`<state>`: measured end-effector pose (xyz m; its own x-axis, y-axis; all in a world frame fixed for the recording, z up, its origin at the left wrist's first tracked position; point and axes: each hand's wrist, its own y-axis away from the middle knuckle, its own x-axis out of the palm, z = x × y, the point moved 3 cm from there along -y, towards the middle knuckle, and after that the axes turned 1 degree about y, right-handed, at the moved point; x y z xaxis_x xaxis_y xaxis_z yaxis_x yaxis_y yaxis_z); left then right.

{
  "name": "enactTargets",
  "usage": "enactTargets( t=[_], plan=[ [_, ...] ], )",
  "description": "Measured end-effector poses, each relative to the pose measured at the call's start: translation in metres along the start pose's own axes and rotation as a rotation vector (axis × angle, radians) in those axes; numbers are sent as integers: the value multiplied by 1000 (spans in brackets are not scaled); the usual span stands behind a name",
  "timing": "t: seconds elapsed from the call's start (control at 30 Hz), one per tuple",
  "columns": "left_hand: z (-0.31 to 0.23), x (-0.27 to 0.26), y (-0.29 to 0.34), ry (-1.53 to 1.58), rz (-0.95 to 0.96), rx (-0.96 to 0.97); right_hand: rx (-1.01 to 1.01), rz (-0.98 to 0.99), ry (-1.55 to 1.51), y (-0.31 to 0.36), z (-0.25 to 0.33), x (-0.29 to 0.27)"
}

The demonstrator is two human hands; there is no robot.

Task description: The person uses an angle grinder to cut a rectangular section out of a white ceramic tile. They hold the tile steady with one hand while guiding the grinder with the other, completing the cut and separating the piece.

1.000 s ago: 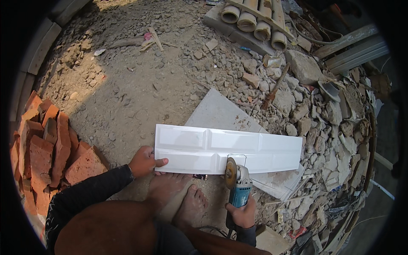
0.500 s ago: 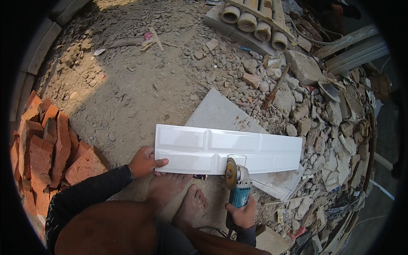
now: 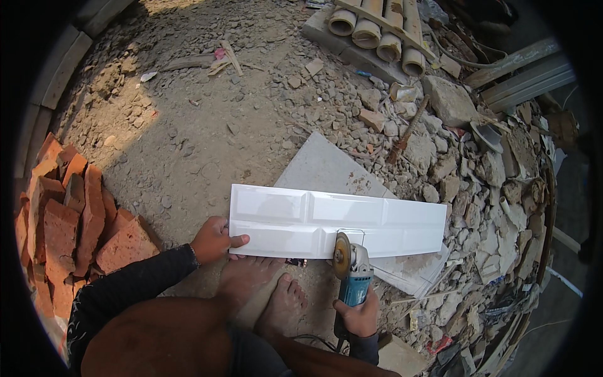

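A long white glossy tile (image 3: pixel 276 206) with raised rectangular panels lies across a grey slab (image 3: pixel 333 166). My left hand (image 3: pixel 215 239) grips the tile's left end, thumb on top and fingers underneath. Closed round the body of a teal angle grinder (image 3: pixel 355 288) is my right hand (image 3: pixel 360 314). The grinder's round disc (image 3: pixel 342 254) stands on edge at the tile's near edge, right of its middle. Whether the disc is spinning or cutting into the tile, I cannot tell. My bare feet (image 3: pixel 286 305) are just below the tile.
Broken red bricks (image 3: pixel 91 220) are piled at the left. Rubble (image 3: pixel 452 188) covers the ground on the right, with a rusty rod (image 3: pixel 408 129) sticking up. Several pipes (image 3: pixel 366 32) lie at the far right on a concrete block. A dark cable (image 3: pixel 314 340) runs by my feet.
Almost nothing differs. The grinder's disc sits very slightly higher and to the right against the tile's near edge; both hands keep their hold.
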<state>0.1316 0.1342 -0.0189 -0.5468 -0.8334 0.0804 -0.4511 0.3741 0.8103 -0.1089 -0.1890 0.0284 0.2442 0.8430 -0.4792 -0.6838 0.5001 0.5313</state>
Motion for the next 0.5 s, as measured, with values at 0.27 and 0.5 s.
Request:
enactTargets(
  t=[0.27, 0.5],
  plan=[
    [0, 0, -1, -7, -2, -5, 7, -2, -48, 0, -8, 2],
    [0, 1, 1, 6, -9, -10, 20, 20, -15, 0, -1, 0]
  ],
)
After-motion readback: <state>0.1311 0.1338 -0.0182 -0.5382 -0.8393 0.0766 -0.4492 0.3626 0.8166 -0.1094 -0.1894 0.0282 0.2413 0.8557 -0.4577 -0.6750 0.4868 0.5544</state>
